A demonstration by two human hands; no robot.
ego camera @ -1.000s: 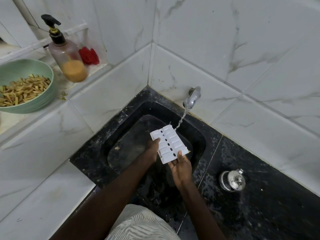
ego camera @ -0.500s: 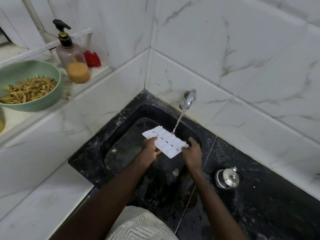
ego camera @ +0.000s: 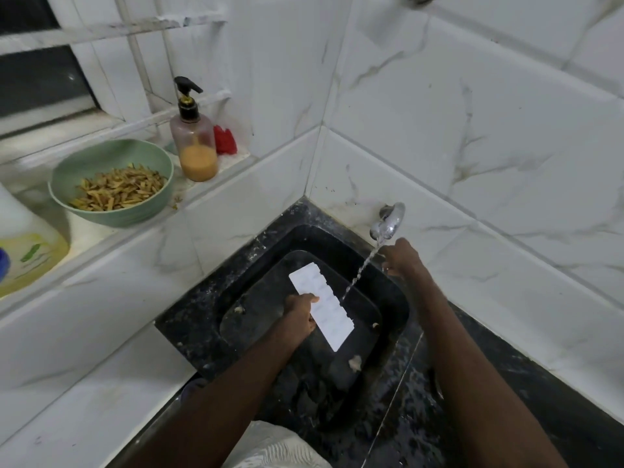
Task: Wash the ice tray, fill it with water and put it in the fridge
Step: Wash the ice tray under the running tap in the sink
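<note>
— Judging by the running water, is the washing finished?

— Hard to say. The ice tray (ego camera: 320,304) is held flat over the black sink (ego camera: 393,298), cells up, and the stream (ego camera: 359,275) from the wall tap (ego camera: 388,221) falls just past its right edge, not into it. I'd call this the end of rinsing or the start of filling; whether the cells hold any water I cannot tell. The fridge step is all still to come, and no fridge is in view.

— And the hands?

— They are apart. The left hand (ego camera: 301,314) is clamped on the tray's long left edge, thumb on top. The right hand (ego camera: 400,256) is up just beneath the tap, close by the stream, gripping nothing; my guess is it will adjust the flow.

— Anything in the containers around?

— On the ledge, a green bowl (ego camera: 111,182) holds dry yellowish strips, and a pump bottle (ego camera: 194,143) is under half full of orange liquid. A white jug (ego camera: 23,244) at the far left shows yellowish liquid. The sink holds only a few scraps.
</note>
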